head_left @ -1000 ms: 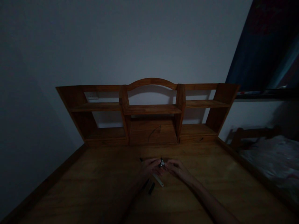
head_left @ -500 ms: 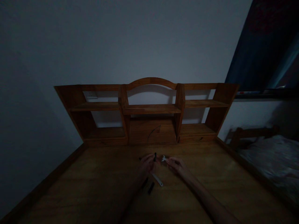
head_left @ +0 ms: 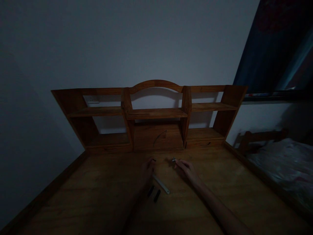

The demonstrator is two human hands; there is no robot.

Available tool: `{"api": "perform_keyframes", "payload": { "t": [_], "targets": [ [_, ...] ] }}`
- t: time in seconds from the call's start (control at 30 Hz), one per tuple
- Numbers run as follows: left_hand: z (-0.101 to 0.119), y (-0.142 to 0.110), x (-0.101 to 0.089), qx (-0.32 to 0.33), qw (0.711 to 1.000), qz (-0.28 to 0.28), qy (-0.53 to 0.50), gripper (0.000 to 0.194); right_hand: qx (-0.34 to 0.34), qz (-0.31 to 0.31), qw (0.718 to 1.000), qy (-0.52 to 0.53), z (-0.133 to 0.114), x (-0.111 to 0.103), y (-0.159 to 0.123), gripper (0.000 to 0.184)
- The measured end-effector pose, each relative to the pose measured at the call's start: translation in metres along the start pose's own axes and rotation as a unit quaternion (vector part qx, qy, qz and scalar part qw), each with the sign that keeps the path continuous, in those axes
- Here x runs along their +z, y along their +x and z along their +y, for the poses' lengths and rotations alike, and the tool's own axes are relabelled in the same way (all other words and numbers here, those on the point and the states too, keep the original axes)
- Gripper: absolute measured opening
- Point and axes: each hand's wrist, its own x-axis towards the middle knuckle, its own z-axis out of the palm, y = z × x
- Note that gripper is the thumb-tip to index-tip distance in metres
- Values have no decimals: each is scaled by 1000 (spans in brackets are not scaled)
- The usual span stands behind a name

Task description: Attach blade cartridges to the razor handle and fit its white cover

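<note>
My left hand [head_left: 147,168] is closed above the wooden tabletop, its fingers pinching a small black piece [head_left: 154,160] that shows only at the fingertips. To its right my right hand [head_left: 186,168] pinches a small shiny metal part [head_left: 173,160] between thumb and fingers. A gap separates the two hands. Just below the left hand lies a long, pale flat bar [head_left: 161,184] with a hole at its near end. Two short black pieces [head_left: 150,191] rest side by side left of the bar. The dim light hides finer detail.
A wooden shelf unit [head_left: 156,114] with open compartments stands at the desk's back edge, against the wall. Raised wooden rims [head_left: 244,166] border the desktop [head_left: 97,195]. Beyond the right rim is a bed with pale bedding [head_left: 281,163]; a dark curtain [head_left: 264,58] hangs above.
My left hand has drawn left, widening the gap between the hands. The black piece it holds stood upright before and now shows less. The right hand keeps the metal part, turned slightly.
</note>
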Motion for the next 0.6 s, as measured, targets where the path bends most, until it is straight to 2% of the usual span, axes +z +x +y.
{"api": "perform_keyframes", "payload": {
  "t": [0.37, 0.5, 0.6],
  "targets": [
    [6, -1, -3, 83, 992, 54, 75, 33, 6, 13, 1000, -13, 3, -1, 1, 49],
    [7, -2, -3, 85, 988, 84, 94, 33, 0, 25, 999, -20, 2, -2, 1, 51],
    [14, -2, -1, 96, 987, 78, 101, 33, -9, 20, 999, -32, 2, -2, 3, 52]
  ]
}}
